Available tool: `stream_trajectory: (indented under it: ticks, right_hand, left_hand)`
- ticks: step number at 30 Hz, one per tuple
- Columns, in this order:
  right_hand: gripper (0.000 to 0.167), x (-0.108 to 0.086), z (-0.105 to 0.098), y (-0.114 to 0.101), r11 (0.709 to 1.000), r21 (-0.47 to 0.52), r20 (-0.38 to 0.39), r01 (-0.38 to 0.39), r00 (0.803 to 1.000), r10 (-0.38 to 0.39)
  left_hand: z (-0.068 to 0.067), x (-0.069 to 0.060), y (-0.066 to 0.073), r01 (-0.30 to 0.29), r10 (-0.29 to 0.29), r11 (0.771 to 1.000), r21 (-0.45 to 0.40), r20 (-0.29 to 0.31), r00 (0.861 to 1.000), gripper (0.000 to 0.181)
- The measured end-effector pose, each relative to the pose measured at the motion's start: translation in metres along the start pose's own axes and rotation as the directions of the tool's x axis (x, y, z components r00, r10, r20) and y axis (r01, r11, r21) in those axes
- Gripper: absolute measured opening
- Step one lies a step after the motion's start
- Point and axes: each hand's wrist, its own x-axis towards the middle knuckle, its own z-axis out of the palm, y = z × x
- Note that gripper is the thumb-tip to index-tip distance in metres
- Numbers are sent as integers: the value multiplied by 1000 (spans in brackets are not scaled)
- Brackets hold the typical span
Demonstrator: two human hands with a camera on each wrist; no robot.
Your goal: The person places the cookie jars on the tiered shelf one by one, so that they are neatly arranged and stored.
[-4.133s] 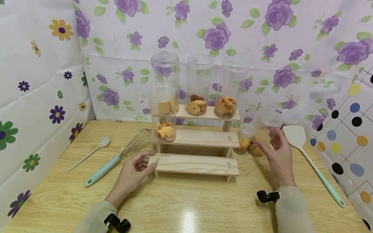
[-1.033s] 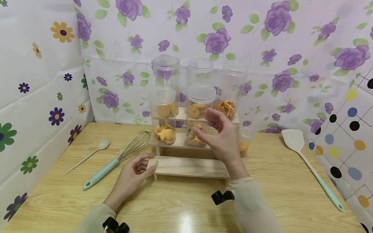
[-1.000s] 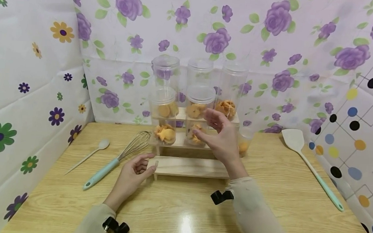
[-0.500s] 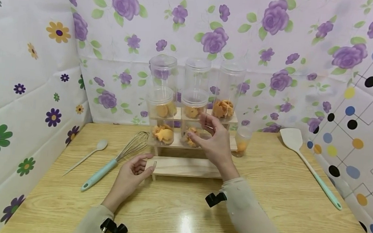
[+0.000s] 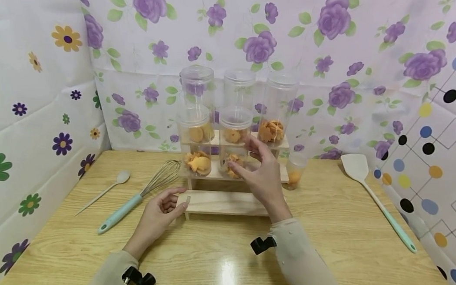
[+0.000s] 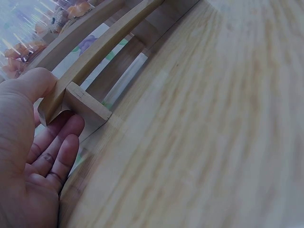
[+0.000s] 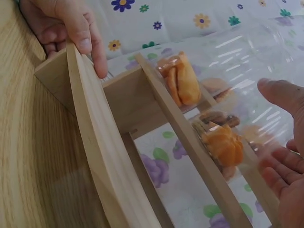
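A three-tier wooden display rack [image 5: 228, 202] stands on the table, clear jars of cookies on its upper two tiers. My left hand [image 5: 161, 212] pinches the left end of the lowest shelf, thumb on top and fingers beneath, as the left wrist view confirms. On the middle tier, my right hand [image 5: 263, 175] holds a clear jar [image 5: 234, 136] of cookies, thumb on its near side and fingers round its right. Left of it stands another jar [image 5: 194, 147] with orange cookies. In the right wrist view the held jar's cookies [image 7: 222, 147] show through the plastic.
Three tall jars line the top tier, the rightmost jar [image 5: 279, 102] among them. A small cup [image 5: 296, 170] with an orange piece stands right of the rack. A spatula [image 5: 381, 204] lies far right; a whisk [image 5: 142, 196] and a spoon [image 5: 109, 187] lie left.
My right hand has brought the jar from the table right of the rack to the middle tier, then shifted slightly left with it. My left hand keeps its hold on the rack.
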Motion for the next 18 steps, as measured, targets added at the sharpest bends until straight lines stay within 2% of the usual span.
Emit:
stream_trajectory:
  ticks: [3,8,18]
  right_hand:
    - [88,-2,-8,-2,1000,-3,-6,8,1000,-8]
    - [88,-3,-29,-7,998,51,-27,46,999,-45]
    - [81,0,-85,-10,989,52,-155,136,980,-127]
  left_hand:
    - [0,0,-1,1,-1,1000,0,-2,1000,43]
    - [0,0,-1,-5,5,1000,-5,-5,1000,42]
    - [0,0,-1,-6,6,1000,0,-3,1000,42]
